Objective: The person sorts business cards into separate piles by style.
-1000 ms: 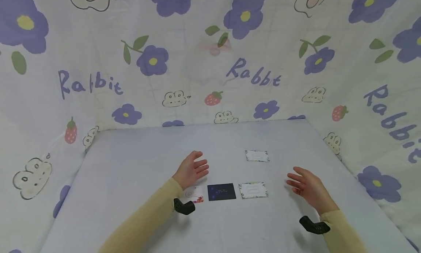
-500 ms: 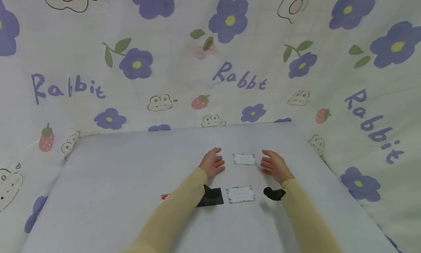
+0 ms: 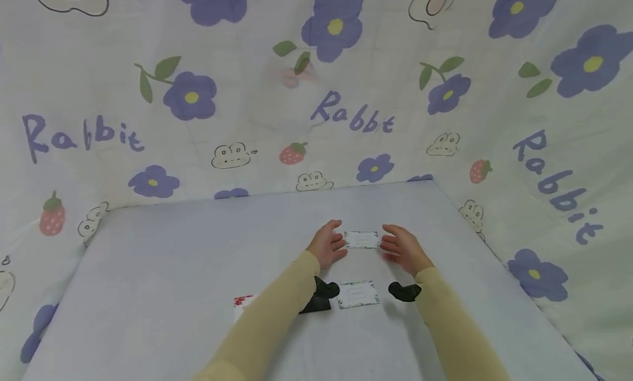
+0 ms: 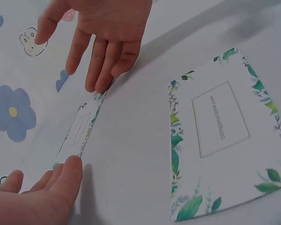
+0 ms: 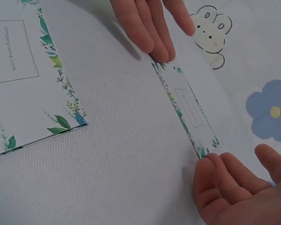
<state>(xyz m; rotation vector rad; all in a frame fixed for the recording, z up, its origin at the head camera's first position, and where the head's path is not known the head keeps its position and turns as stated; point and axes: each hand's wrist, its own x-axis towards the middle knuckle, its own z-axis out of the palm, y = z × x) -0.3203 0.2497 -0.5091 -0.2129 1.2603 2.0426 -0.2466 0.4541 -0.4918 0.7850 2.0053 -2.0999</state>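
A white business card with a leafy border (image 3: 361, 239) lies far back on the table, between my two hands. My left hand (image 3: 326, 246) is at its left short edge, fingertips (image 4: 74, 164) right at the card's end with the thumb apart. At the opposite short edge is my right hand (image 3: 403, 249), its fingers (image 5: 208, 166) loosely bent and the thumb raised. Nearer to me lies another leafy-bordered business card (image 3: 358, 294), printed "companyname.com" in the right wrist view; its edge there shows more than one layer.
My left sleeve (image 3: 277, 309) partly covers a black card (image 3: 316, 305) and a white card with red print (image 3: 242, 301). Behind the white table (image 3: 198, 249) hangs a flower-and-rabbit patterned cloth (image 3: 237, 117), also along the sides.
Both hands have moved forward and inward from apart to the two ends of the far card. The left forearm now overlaps the black card. The head view has turned slightly right.
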